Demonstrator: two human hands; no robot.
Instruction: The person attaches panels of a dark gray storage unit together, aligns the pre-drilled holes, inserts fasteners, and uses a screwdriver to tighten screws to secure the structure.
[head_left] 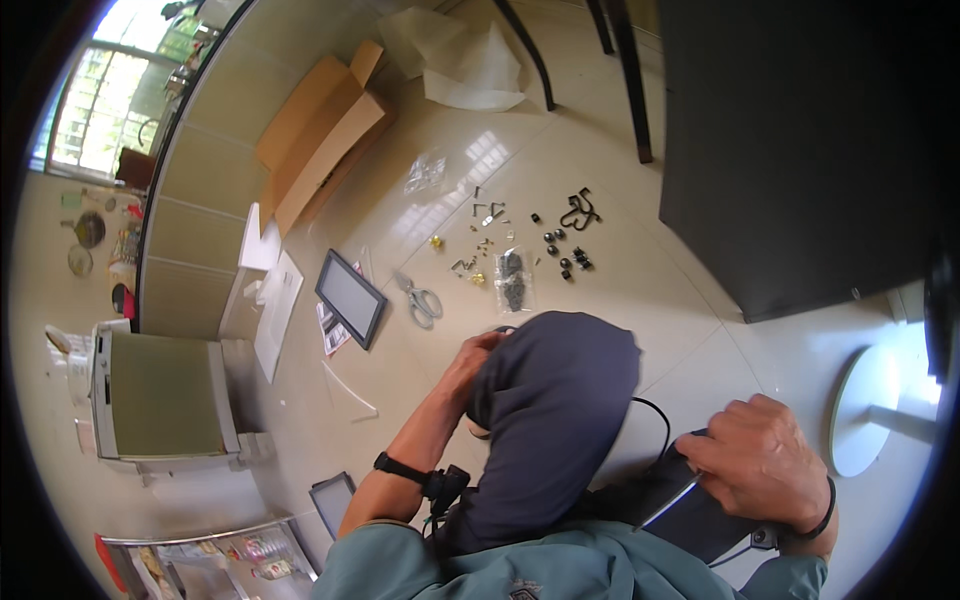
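My right hand [762, 462] is closed in a fist at the right, beside my dark-trousered leg. From it a thin metal shaft [668, 503] like a screwdriver's slants down to the left; any handle is hidden in the fist. On the far side of my raised knee [560, 380] is my left hand [478, 368]. The knee covers most of its fingers, so what they hold or touch does not show. A small dark item [506, 330] peeks out near its fingertips. Grey-handled scissors [420, 303] lie on the floor ahead of that hand.
Ahead on the tiles lie small screws and brackets [490, 213], black knobs [552, 240], black hooks [580, 210] and a bag of dark parts [513, 280]. A dark-framed panel [350, 298] and an open carton [330, 140] are left. A black cabinet [790, 170] stands right.
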